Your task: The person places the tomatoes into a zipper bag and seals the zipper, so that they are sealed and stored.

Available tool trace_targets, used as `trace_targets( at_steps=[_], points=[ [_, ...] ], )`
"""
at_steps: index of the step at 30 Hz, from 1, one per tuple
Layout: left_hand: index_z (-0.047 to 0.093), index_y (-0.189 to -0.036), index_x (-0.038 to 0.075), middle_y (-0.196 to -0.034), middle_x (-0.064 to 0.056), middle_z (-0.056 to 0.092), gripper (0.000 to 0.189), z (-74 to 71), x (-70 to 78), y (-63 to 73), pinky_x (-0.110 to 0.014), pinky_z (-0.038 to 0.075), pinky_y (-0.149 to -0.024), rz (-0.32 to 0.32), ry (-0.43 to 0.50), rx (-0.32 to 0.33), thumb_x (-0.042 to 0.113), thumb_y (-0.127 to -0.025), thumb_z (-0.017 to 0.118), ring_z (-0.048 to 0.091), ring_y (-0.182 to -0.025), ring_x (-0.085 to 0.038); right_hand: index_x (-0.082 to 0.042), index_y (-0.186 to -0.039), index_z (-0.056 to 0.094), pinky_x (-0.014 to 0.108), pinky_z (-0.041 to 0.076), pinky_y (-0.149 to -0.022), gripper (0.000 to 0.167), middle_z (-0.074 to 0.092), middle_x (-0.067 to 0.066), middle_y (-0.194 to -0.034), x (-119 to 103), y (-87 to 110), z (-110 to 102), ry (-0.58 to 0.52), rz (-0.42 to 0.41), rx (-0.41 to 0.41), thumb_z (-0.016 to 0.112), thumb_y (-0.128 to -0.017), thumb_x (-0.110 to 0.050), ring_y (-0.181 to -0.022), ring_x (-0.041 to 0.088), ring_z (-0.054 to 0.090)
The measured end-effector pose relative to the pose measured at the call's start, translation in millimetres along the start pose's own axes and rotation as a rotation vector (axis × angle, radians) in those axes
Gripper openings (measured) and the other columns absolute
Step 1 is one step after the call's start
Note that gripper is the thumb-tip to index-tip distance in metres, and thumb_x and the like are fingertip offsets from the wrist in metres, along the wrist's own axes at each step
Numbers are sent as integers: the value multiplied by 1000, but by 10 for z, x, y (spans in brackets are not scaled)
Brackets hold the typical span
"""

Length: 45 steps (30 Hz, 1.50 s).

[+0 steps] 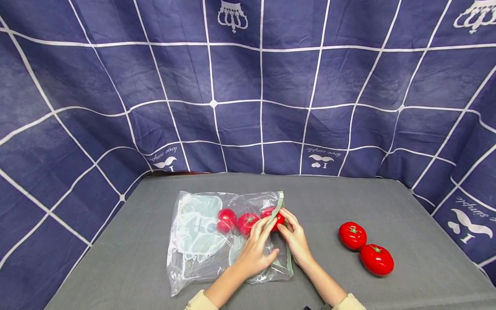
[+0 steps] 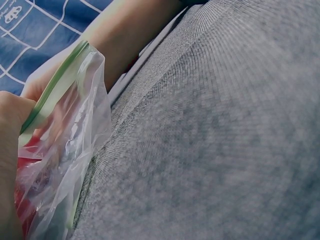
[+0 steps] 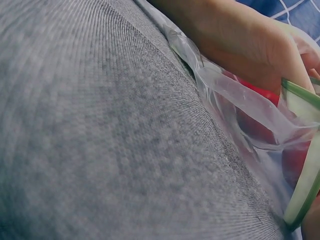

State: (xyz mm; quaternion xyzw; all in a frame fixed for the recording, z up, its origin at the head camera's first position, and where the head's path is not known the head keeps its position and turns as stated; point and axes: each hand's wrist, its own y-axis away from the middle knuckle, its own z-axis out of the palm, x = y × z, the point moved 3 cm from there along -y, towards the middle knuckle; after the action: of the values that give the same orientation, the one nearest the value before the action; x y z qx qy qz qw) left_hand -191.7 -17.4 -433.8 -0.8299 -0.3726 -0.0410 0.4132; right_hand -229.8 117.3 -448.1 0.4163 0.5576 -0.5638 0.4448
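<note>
A clear zip bag [image 1: 242, 200] with a pale printed pattern and green zipper edge lies on the grey surface. Inside it are two red tomatoes, one at the left [image 1: 226, 221] and another beside it [image 1: 247, 224]. My left hand [image 1: 253, 254] reaches over the bag and holds the green rim of its mouth. At that mouth my right hand [image 1: 297, 241] grips a third tomato [image 1: 280, 221], partly covered by plastic and fingers. The left wrist view shows the green rim [image 2: 55, 87] raised; in the right wrist view, red shows through the plastic [image 3: 240, 100].
Two more red tomatoes with green stems, a rear one [image 1: 352, 235] and a front one [image 1: 376, 260], sit close together on the right. A blue curtain [image 1: 286, 86] with white grid lines hangs behind the grey table [image 1: 317, 198] and along both sides.
</note>
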Motion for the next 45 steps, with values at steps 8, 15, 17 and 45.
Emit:
trace_targets(
  at_steps=[8, 15, 17, 45],
  points=[
    [37, -137, 9, -136, -10, 36, 82, 22, 15, 4, -40, 44, -94, 22, 7, 4, 19, -65, 74, 36, -125, -23, 13, -136, 27, 8, 41, -88, 54, 17, 23, -148, 16, 47, 23, -177, 150, -116, 46, -89, -4, -107, -14, 44],
    [36, -138, 10, -135, -10, 37, 82, 49, 18, -11, -40, 43, -95, 15, 5, 14, 20, -65, 74, 37, -124, -24, 11, -134, 35, 17, 45, -89, 48, 40, 24, -134, 17, 55, 1, -153, 192, -83, 45, -91, -10, -103, -6, 52],
    [37, -137, 10, -135, -10, 38, 81, 48, 17, -13, -40, 44, -95, 8, 16, 23, 20, -65, 74, 38, -123, -25, 9, -132, 38, 20, 48, -88, 46, 46, 19, -128, 14, 56, -9, -135, 181, -63, 45, -91, -11, -102, -4, 53],
    [40, -135, 4, -134, -13, 38, 81, 2, -18, -18, -41, 44, -93, -8, 23, 79, 16, -63, 75, 38, -122, -28, 7, -117, 52, 32, 54, -79, 33, 57, 3, -112, -13, 55, 10, -46, 108, -47, 45, -92, -14, -96, 4, 58]
  ],
)
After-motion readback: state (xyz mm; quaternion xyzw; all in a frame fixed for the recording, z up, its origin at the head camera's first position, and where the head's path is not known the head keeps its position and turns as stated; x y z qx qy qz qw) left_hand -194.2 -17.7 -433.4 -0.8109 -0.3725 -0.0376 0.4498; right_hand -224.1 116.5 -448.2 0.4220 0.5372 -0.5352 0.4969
